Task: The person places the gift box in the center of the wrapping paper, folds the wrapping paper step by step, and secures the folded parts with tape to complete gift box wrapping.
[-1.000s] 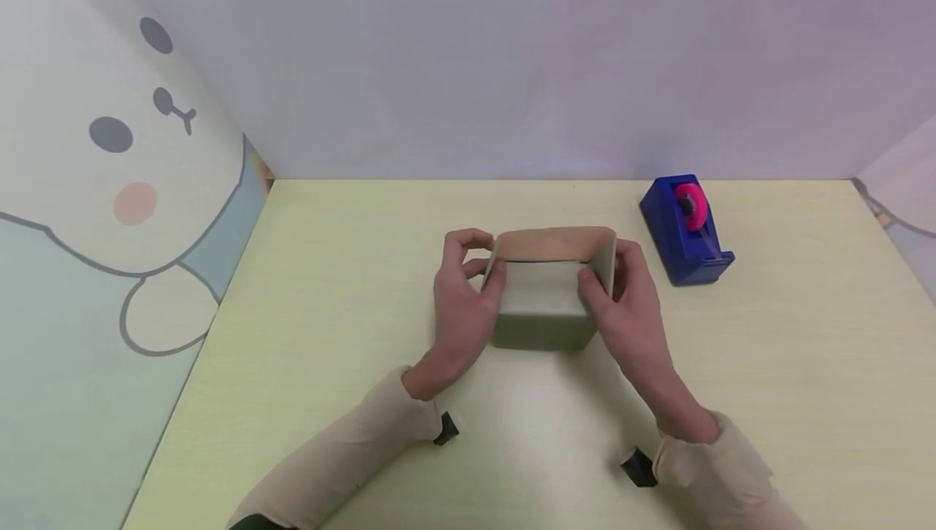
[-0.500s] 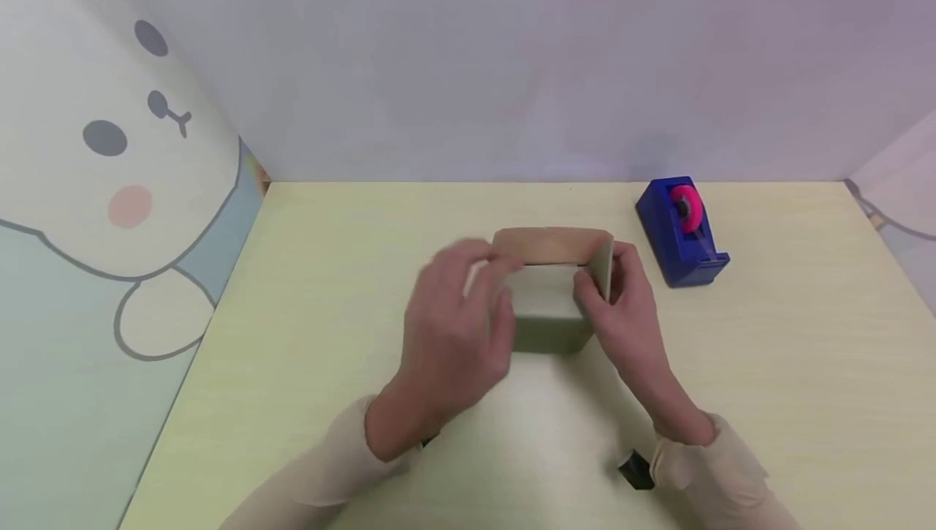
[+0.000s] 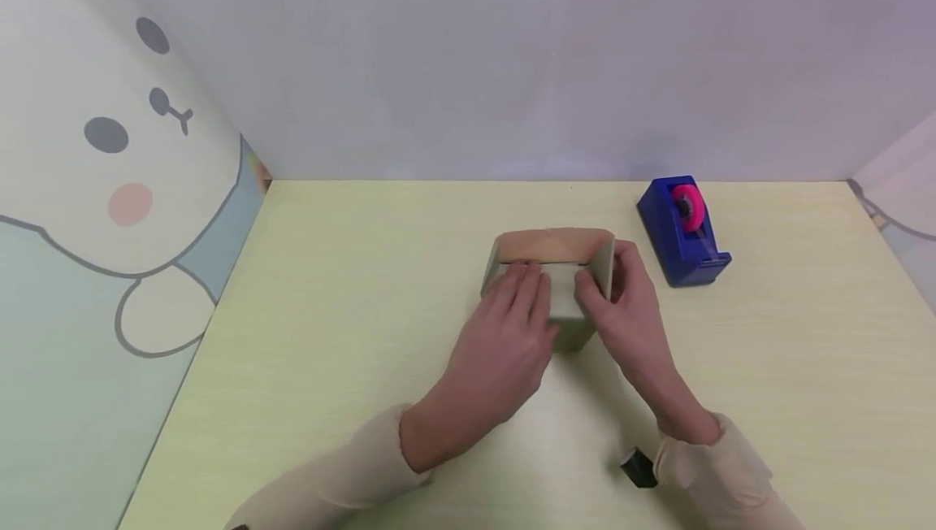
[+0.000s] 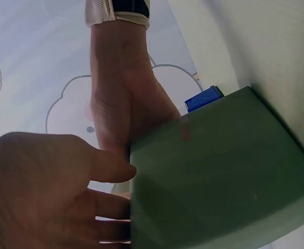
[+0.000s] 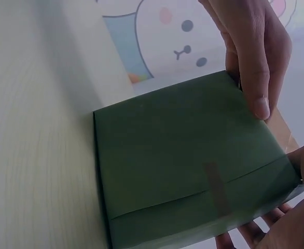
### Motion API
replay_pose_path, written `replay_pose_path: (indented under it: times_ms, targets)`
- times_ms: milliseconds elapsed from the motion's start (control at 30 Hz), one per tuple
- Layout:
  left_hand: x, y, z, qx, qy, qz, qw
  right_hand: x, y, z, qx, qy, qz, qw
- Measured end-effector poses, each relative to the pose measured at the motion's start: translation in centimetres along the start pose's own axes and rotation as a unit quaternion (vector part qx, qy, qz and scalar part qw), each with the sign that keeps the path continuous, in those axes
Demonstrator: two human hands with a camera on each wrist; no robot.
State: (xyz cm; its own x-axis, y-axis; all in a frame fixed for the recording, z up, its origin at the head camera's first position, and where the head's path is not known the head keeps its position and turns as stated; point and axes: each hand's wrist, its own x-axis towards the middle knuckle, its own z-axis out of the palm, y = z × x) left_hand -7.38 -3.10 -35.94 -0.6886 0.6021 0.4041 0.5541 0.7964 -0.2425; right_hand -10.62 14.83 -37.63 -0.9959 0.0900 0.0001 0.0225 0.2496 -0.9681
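A box in green wrapping paper [image 5: 183, 161] stands on the table, with a strip of tape [image 5: 217, 189] across a paper seam on one side. At its top, the back flap [image 3: 556, 245] rises with its brown inner face showing. Side flaps stand at left and right. My left hand [image 3: 500, 351] lays its straight fingers over the pale folded paper on top, covering its left half. My right hand [image 3: 627, 314] pinches the right side flap [image 3: 604, 263], thumb on the inner side and fingers behind it. Those fingers are mostly hidden in the head view.
A blue tape dispenser [image 3: 676, 237] with a pink roll [image 3: 688, 206] stands at the back right of the table [image 3: 351, 286]. A grey wall [image 3: 468, 67] closes off the back. A small black piece [image 3: 639, 467] sits by the right cuff.
My left hand has let go of the left side flap, lifted, and come down on the folded paper on top. The right hand keeps its pinch, and the box has barely moved.
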Motion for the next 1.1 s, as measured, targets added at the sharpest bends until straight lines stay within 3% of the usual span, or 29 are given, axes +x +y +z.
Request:
replay_pose_path:
  times_ms: [167, 367, 467, 600, 800, 933, 1100]
  targets:
    - [0.6, 0.7, 0.9, 0.008, -0.002, -0.008, 0.9999, 0.0, -0.1, 0.0, -0.019, -0.002, -0.004, 0.9998]
    - [0.6, 1.0, 1.5, 0.008, 0.011, -0.012, 0.9998, -0.2, -0.7, -0.9, -0.122, -0.025, -0.040, 0.9913]
    - [0.7, 1.2, 1.7, 0.000, 0.009, -0.011, 0.9999, -0.4, -1.4, -1.9, -0.203, -0.038, -0.064, 0.9764]
    - [0.8, 1.4, 1.9, 0.002, 0.012, -0.006, 0.9999, -0.8, -2.3, -3.0, -0.309, -0.050, -0.086, 0.9459]
    - [0.8, 1.4, 2.2, 0.018, 0.039, 0.001, 0.9991, -1.2, -2.9, -3.1, -0.387, -0.050, -0.129, 0.9118]
    - [0.8, 1.3, 2.3, 0.021, 0.050, 0.000, 0.9985, -1.1, -3.0, -2.8, -0.406, -0.021, -0.164, 0.8986]
    - [0.7, 1.4, 2.3, 0.018, 0.051, -0.004, 0.9985, -0.6, -3.5, -2.8, -0.407, 0.026, -0.196, 0.8919]
